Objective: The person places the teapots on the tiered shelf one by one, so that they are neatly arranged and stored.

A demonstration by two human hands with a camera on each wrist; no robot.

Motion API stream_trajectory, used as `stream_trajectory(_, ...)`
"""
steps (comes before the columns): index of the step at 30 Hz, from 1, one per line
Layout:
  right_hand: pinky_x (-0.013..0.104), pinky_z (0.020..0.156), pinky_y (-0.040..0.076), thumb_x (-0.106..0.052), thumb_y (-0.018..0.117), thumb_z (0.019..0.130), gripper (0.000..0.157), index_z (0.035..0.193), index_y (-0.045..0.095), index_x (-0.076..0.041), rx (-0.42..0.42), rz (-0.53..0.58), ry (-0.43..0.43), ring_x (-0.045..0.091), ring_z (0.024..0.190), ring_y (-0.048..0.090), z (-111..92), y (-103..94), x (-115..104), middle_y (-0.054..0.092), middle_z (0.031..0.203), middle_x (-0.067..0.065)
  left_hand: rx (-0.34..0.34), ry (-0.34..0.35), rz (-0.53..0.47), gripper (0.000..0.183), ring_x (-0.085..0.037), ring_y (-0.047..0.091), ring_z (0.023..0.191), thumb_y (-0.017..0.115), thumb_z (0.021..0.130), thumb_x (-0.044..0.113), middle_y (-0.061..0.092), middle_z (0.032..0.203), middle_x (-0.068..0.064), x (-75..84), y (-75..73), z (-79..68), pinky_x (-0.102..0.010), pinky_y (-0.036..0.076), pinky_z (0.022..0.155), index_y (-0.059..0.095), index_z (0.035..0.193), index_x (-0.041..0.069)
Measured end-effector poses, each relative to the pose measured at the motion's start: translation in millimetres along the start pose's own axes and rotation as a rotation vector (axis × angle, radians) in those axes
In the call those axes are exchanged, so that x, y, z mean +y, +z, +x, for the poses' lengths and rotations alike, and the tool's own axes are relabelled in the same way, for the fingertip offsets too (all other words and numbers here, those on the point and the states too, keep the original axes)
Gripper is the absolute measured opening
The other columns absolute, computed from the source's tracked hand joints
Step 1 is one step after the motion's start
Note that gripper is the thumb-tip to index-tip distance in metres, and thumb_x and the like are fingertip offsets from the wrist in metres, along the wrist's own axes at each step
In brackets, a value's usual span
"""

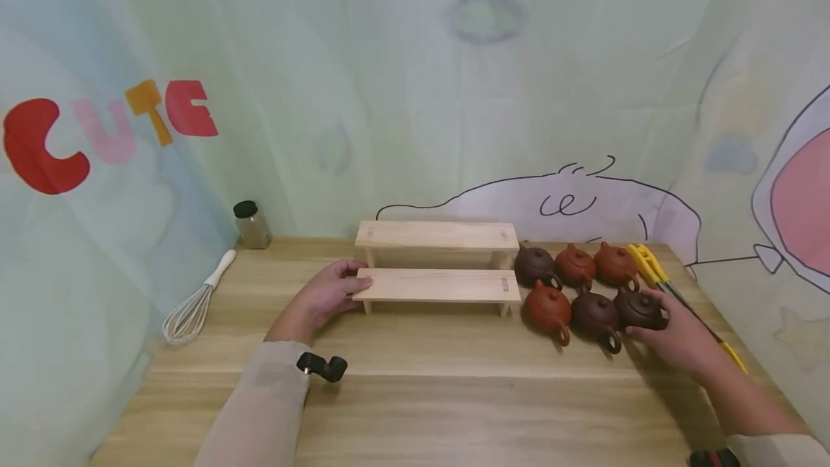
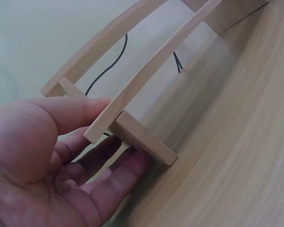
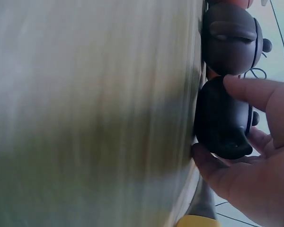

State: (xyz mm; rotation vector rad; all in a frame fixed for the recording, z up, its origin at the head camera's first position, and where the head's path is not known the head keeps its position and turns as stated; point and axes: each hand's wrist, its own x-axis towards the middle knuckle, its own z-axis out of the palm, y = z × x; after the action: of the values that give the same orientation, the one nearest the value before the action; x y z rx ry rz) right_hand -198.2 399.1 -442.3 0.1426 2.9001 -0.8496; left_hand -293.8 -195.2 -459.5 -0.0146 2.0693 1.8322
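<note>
A pale two-step wooden rack (image 1: 436, 285) stands at the middle of the table. My left hand (image 1: 331, 292) grips the left end of its lower step. In the left wrist view, the thumb lies on the board (image 2: 146, 71) and the fingers reach under it against the short leg (image 2: 144, 137). Right of the rack, several small teapots stand close together in two rows, some reddish brown, such as the front left teapot (image 1: 547, 306), others dark brown. My right hand (image 1: 677, 330) holds the dark teapot (image 3: 222, 118) at the front right between thumb and fingers.
A white-handled whisk (image 1: 194, 308) lies at the left, with a black-lidded jar (image 1: 251, 225) behind it. Beyond the teapots, a yellow and dark long-handled tool (image 1: 648, 265) lies along the table's right edge. A printed curtain (image 1: 415, 92) hangs behind the wooden table (image 1: 467, 409).
</note>
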Motion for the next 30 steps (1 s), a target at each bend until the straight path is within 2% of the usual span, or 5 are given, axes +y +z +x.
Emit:
stream_trajectory(6,0.083,0.107,0.035,-0.049,0.075,0.098,0.096,0.164,0.027,0.001,0.010,-0.029,0.010,0.071,0.144,0.027,1,-7.0,1,0.027,0.161,0.048,-0.007,0.002,-0.019,0.058,-0.037,0.056,0.140,0.066,0.107,0.014,0.043,0.162,-0.024,1.1,0.3,3.2,-0.060,0.045,0.121,0.040,0.157,-0.002)
stream_trajectory(12,0.082,0.104,0.038,-0.042,0.071,0.103,0.091,0.165,0.024,0.005,0.142,-0.005,-0.032,0.070,0.139,0.035,-14,-18.9,-19,0.034,0.156,0.049,-0.014,-0.004,-0.007,0.059,-0.036,0.056,0.139,0.065,0.107,0.015,0.042,0.163,-0.025,-0.2,-0.7,2.1,-0.059,0.046,0.122,0.039,0.158,-0.002)
stream_trajectory(16,0.072,0.095,0.049,-0.049,0.072,0.101,0.094,0.168,0.025,-0.003,0.216,-0.004,-0.072,0.067,0.136,0.044,-29,-24.4,-57,0.040,0.155,0.045,-0.003,-0.014,-0.003,0.059,-0.038,0.055,0.141,0.065,0.107,0.015,0.041,0.164,-0.024,0.3,-0.6,2.3,-0.057,0.047,0.121,0.040,0.158,-0.001)
stream_trajectory(20,0.066,0.095,0.057,-0.049,0.074,0.100,0.092,0.169,0.028,-0.009,0.200,0.044,-0.154,0.061,0.137,0.052,-35,-17.7,-102,0.047,0.155,0.037,-0.001,-0.015,-0.007,0.059,-0.039,0.054,0.141,0.064,0.107,0.014,0.041,0.164,-0.025,3.7,-1.0,1.2,-0.058,0.047,0.120,0.039,0.158,-0.001)
stream_trajectory(30,0.068,0.113,0.047,-0.046,0.082,0.095,0.085,0.166,0.038,-0.027,0.051,0.187,-0.250,0.044,0.145,0.052,-20,32.0,-199,0.049,0.163,0.017,0.000,-0.017,-0.031,0.059,-0.037,0.056,0.136,0.064,0.107,0.012,0.040,0.162,-0.026,1.8,1.7,-1.2,-0.058,0.049,0.118,0.038,0.158,-0.004)
